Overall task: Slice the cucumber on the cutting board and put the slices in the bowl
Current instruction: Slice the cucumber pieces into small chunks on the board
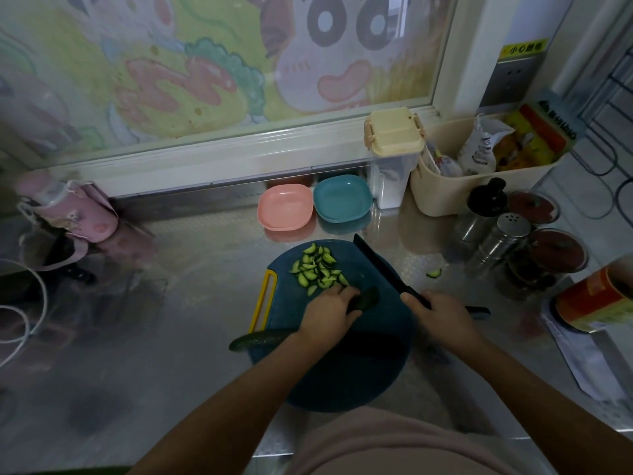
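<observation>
A person's left hand curls round a cucumber piece, holding it on the round blue cutting board; the right hand grips a black knife, blade angled away just right of the held piece; cut slices lie heaped just beyond the left fingers; a second cucumber length lies under that wrist; a pink bowl and a blue bowl stand farther beyond.

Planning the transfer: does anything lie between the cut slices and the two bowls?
Nothing visible does. Only bare board and counter separate the slices from the pink bowl and blue bowl; the knife blade sits just right of that path.
</observation>
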